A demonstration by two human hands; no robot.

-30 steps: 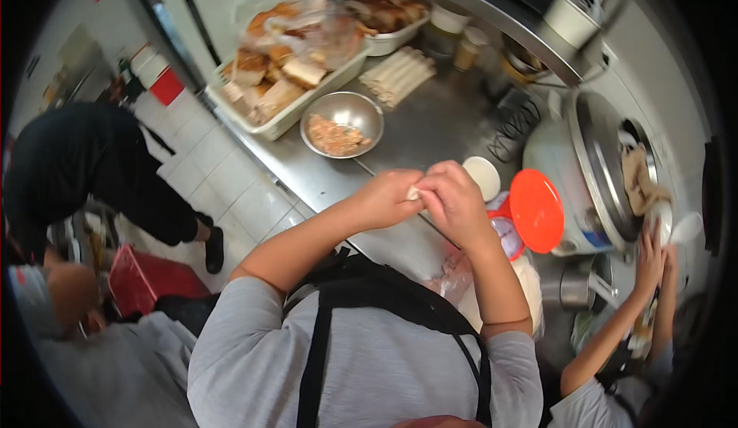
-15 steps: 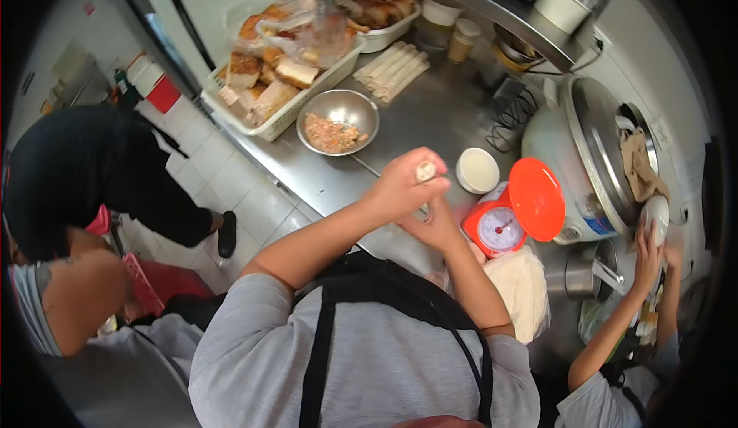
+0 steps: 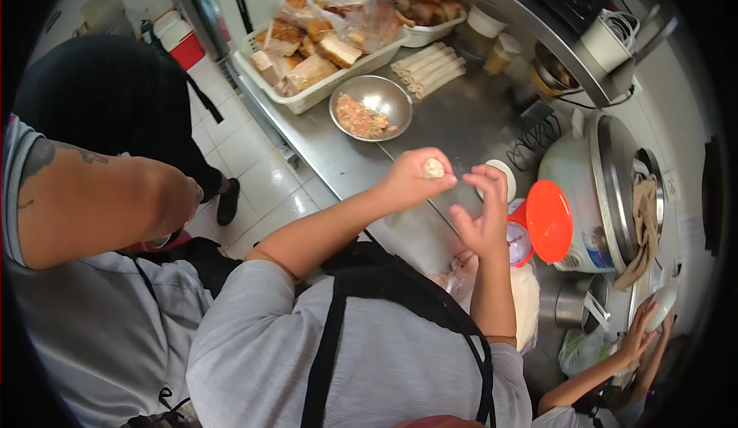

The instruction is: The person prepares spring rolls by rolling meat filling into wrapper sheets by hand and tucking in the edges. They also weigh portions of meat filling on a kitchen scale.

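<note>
Contact between hands has broken since a second ago, so the pale piece (image 3: 434, 168), just right of frame centre, sits in the left hand (image 3: 413, 177) alone, fingers clamped around it, while the right hand (image 3: 486, 214), fingers spread, hangs near the orange scale (image 3: 550, 222).

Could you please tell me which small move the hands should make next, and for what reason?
I would probably have the left hand lay its pale piece beside the pale rolls near the steel bowl. The left hand grips it, the right hand is open and apart from it, and the piece's visible end resembles the rolls in colour.
</note>
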